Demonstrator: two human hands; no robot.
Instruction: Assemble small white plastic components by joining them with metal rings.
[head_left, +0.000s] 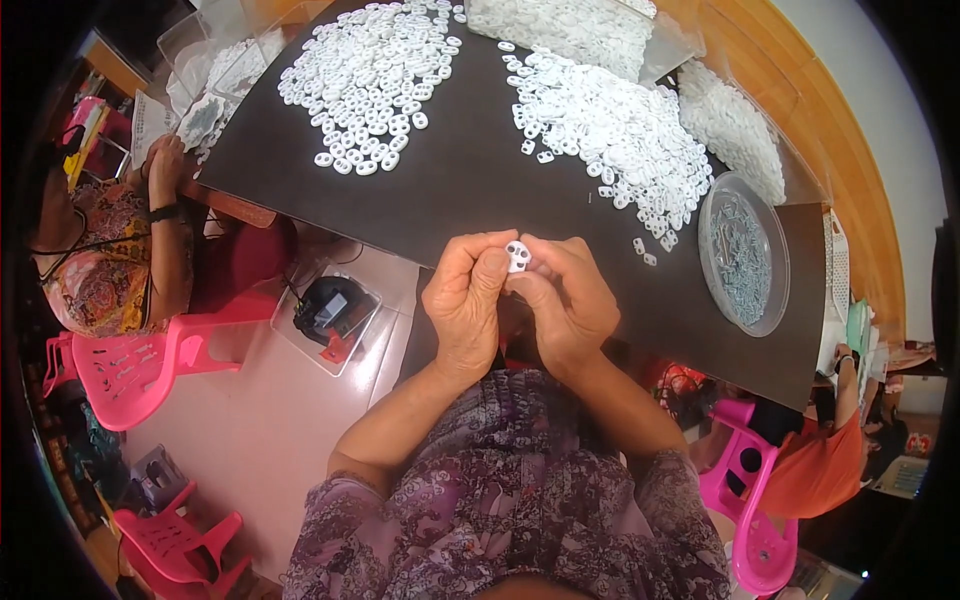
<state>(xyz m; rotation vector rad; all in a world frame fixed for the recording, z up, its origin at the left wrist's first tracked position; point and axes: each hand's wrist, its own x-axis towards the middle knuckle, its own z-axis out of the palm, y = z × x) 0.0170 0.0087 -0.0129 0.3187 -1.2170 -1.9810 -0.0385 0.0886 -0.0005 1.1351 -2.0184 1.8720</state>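
Observation:
My left hand (466, 300) and my right hand (572, 300) meet at the table's near edge, just in front of my body. Between their thumbs and fingertips they pinch a small white plastic piece (518, 258) with dark holes in its face. Both hands are closed on it, and the fingers cover its sides. On the dark table (400, 215) beyond lies a heap of rounded white two-holed pieces (370, 75). Another heap, of smaller, squarer white pieces (610, 120), spreads to its right, with a few loose ones near my right hand.
A round clear tub (785, 290) of small grey metal parts stands at the right. Clear bins (690, 35) of white pieces line the back. Co-workers sit at left (110, 250) and right (825, 460). Pink chairs (125, 370) and a black device (330, 305) are below table height.

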